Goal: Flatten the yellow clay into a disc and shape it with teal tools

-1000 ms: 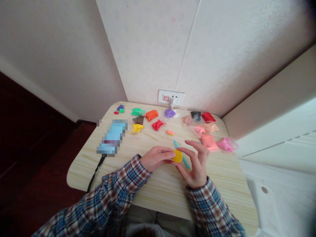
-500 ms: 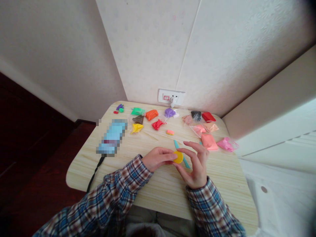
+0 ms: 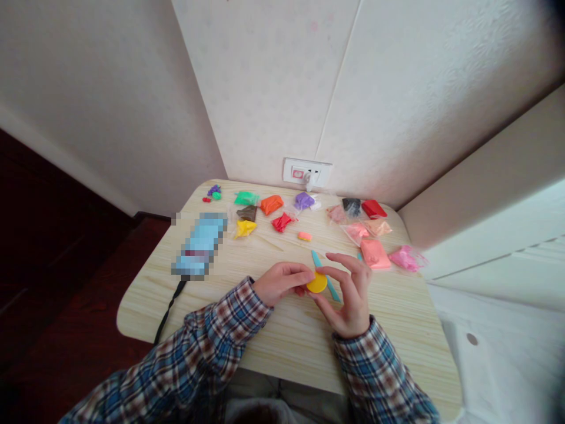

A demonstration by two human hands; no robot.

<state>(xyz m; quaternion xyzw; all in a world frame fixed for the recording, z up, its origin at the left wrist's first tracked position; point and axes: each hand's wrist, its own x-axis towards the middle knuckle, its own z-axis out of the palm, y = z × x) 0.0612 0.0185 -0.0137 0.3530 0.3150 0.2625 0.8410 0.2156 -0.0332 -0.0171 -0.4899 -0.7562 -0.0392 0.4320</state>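
Observation:
A flat yellow clay disc [image 3: 316,284] is held above the table between both hands. My left hand [image 3: 281,284] is closed, pinching the disc's left edge between thumb and fingers. My right hand [image 3: 352,297] has its index fingertip at the top edge and its thumb at the lower edge, with the other fingers raised. Behind the disc, a turquoise plastic clay knife [image 3: 334,291] lies slantwise on the table, partly covered by the disc and fingers. A small pink-and-yellow clay piece [image 3: 304,236] lies farther back.
Bags of coloured clay, such as orange [image 3: 271,205], red [image 3: 281,222] and salmon [image 3: 375,254], line the back of the wooden table [image 3: 265,347]. Small grape-like clay shapes [image 3: 214,191] sit back left. A blurred-out phone-like device [image 3: 203,244] with a black cable lies left. A wall socket [image 3: 307,172] is behind.
The left thumb has shifted slightly left on the yellow disc, so more of its face shows. The right hand has hardly moved.

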